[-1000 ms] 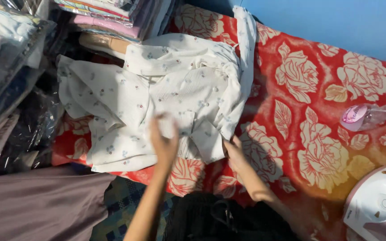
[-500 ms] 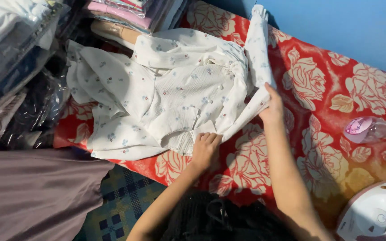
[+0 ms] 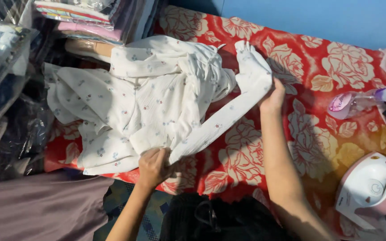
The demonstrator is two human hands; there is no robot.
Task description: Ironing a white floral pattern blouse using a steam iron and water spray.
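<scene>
Garment: your white floral garment (image 3: 148,102) sprawls on the red rose-print tabletop (image 3: 318,89).
Sleeve: its long axis slants from near-left up to far-right.
Left hand (image 3: 154,166): your fingers pinch the sleeve's near end.
Right hand (image 3: 273,96): your fingers clutch the far end.
Containers: none I can make out; folded clothes (image 3: 81,20) are stacked far-left.

My right hand (image 3: 273,96) is now lifting the white garment's (image 3: 148,102) long edge higher and farther right, stretching it taut, while my left hand (image 3: 153,166) is bunching the hem tighter.
</scene>
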